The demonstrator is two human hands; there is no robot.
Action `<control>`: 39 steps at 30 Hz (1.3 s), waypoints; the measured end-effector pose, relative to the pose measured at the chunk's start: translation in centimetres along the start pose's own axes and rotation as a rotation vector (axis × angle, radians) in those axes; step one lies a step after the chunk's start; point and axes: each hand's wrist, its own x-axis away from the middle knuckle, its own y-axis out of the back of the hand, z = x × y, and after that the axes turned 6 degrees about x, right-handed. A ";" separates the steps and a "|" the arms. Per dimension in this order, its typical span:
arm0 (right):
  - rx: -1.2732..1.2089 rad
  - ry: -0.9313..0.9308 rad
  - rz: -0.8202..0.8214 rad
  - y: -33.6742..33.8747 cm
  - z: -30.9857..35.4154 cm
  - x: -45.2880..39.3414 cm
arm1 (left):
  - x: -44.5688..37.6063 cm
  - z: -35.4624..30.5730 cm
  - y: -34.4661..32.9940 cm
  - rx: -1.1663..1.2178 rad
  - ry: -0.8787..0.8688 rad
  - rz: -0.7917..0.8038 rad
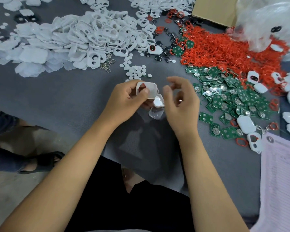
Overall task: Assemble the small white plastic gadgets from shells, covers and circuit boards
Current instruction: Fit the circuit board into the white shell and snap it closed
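My left hand (127, 96) grips a small white shell (149, 89) with red showing inside it, held above the grey table. Two more white pieces (157, 106) sit just below it, tucked against my left fingers. My right hand (181, 101) hovers right beside the shell with fingers curled and apart, holding nothing I can see. A large heap of white shells and covers (84, 39) lies at the back left. Green circuit boards (224, 96) are spread out to the right. Small white round discs (137, 71) lie just beyond my hands.
A pile of red rings (224, 47) lies at the back right, next to a clear plastic bag (266, 22) and a cardboard box (213, 9). Finished white gadgets (246, 124) sit at the right edge. A pink paper sheet (281, 173) lies front right. Someone's sandalled foot (43, 161) is on the floor at left.
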 end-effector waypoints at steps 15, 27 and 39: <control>0.583 -0.226 0.003 1.9 -2.4 -0.2 | 0.0 0.0 -0.2 0.000 0.048 0.025; -0.549 -0.244 0.050 0.0 0.2 0.1 | -0.2 0.6 -0.3 -0.033 0.074 0.058; -0.570 -0.292 0.131 0.3 0.3 0.4 | -0.3 0.4 0.1 0.105 0.034 0.040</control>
